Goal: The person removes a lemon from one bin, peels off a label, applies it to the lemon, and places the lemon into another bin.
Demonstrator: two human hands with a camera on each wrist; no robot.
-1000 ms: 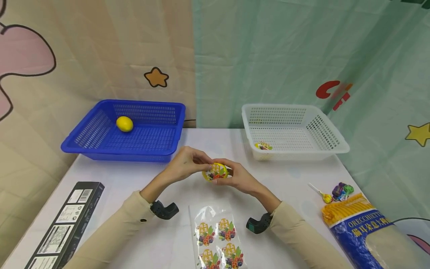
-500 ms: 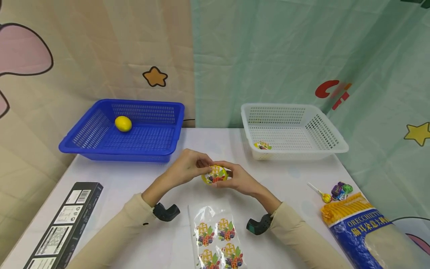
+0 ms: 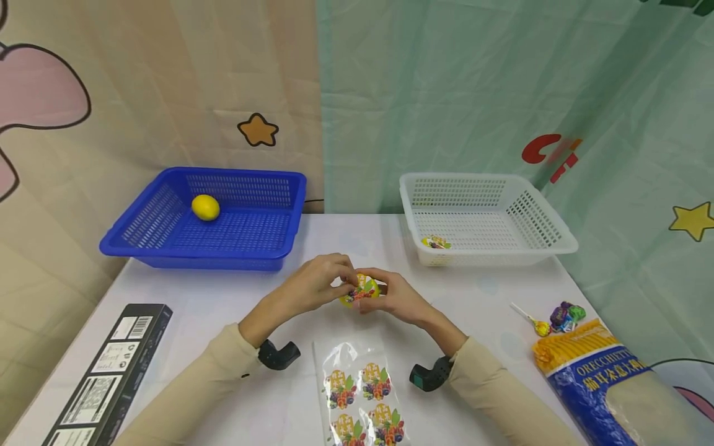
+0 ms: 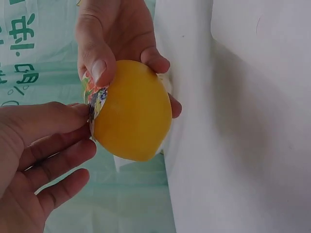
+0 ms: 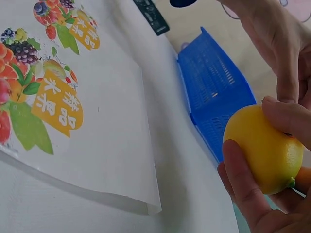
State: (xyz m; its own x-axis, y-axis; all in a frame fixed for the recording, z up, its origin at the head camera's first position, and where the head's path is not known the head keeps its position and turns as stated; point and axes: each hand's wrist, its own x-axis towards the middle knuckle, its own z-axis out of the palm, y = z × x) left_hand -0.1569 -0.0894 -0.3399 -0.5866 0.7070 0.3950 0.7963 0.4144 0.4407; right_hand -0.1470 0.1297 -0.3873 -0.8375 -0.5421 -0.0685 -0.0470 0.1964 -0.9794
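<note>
My right hand [image 3: 398, 300] grips a yellow lemon [image 4: 138, 116] between thumb and fingers, over the middle of the table. A round fruit-print sticker [image 4: 99, 99] lies on one side of it, its edge standing slightly off the skin in the left wrist view. My left hand [image 3: 315, 282] pinches at that edge with thumb and fingertips, the other fingers bent loosely. The right thumb presses on the sticker's other side. In the right wrist view, the lemon's green stem end [image 5: 291, 183] faces down. Below the hands lies a clear sheet of stickers [image 3: 362, 396].
A blue basket [image 3: 223, 254] holding another lemon [image 3: 206, 207] stands back left. In the white basket [image 3: 496, 257] at back right lies a stickered item [image 3: 436, 242]. A black box [image 3: 106, 371] lies left; lollipops [image 3: 563, 316] and a pasta bag [image 3: 608, 384] lie right.
The left hand has shifted a little to the right and raised its fingers off the sticker's face to its edge. The right hand keeps hold of the lemon, nearly still.
</note>
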